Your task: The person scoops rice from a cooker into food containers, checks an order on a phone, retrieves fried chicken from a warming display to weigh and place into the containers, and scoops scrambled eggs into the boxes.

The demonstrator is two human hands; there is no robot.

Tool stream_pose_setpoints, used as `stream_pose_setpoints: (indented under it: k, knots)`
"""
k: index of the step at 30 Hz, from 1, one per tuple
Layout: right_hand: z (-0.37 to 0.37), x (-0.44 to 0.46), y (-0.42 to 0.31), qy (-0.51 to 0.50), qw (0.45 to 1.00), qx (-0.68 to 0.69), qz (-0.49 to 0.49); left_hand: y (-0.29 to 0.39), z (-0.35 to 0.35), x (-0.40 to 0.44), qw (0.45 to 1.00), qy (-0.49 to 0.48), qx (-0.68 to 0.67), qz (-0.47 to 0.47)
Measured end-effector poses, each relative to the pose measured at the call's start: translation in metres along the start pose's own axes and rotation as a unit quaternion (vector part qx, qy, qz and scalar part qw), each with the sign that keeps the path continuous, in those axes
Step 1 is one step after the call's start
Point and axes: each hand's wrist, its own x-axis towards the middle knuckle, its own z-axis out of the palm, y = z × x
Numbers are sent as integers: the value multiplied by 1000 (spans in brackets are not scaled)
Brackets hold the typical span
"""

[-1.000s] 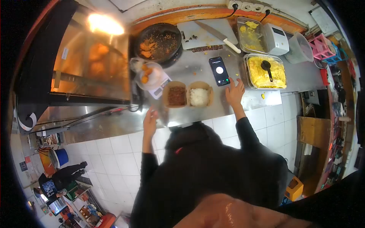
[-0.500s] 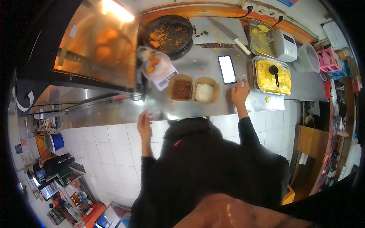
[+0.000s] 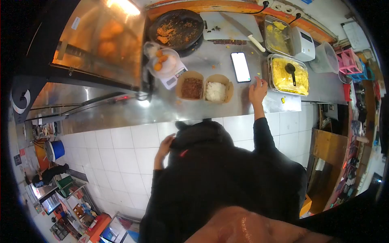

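My right hand [image 3: 258, 91] is over the steel counter beside a lit smartphone [image 3: 241, 67], fingers apart and holding nothing. To its right stands a clear container of yellow food [image 3: 279, 85] with a black spoon [image 3: 290, 73] on it. My left hand [image 3: 164, 148] is at my side, below the counter edge, its fingers extended against my black clothing and partly hidden. Two open cardboard boxes lie between the hands' sides: one holds brown shredded food [image 3: 192, 88], the other white rice [image 3: 216, 91].
A dark pan [image 3: 194, 26] with orange crumbs, a white cutting board [image 3: 219, 30] and a knife [image 3: 239, 25] lie at the back. A scale [image 3: 170, 79] carries a bowl with orange pieces [image 3: 161, 60]. A lit display case [image 3: 105, 44] stands left. Another person [image 3: 48, 176] is far left.
My left hand has drawn back from near the counter edge to my side, against the clothing. The right hand stays near the phone with slightly shifted fingers. The whole view has shifted slightly.
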Motion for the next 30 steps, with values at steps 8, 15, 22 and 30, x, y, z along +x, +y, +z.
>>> stream_pose_setpoints:
  k: [8,15,22,30]
  knots:
    - [10,10,2,-18,999,8,-39,-117,-24,-25,984,11,166,-67]
    - [8,24,-24,-94,987,-125,-47,-180,-52,-30,957,44,259,-124]
    - [20,29,1,-58,998,-34,-11,-218,-55,-47,937,46,308,-159]
    - [15,32,-31,-116,990,-71,32,-249,-53,-66,866,-10,492,92]
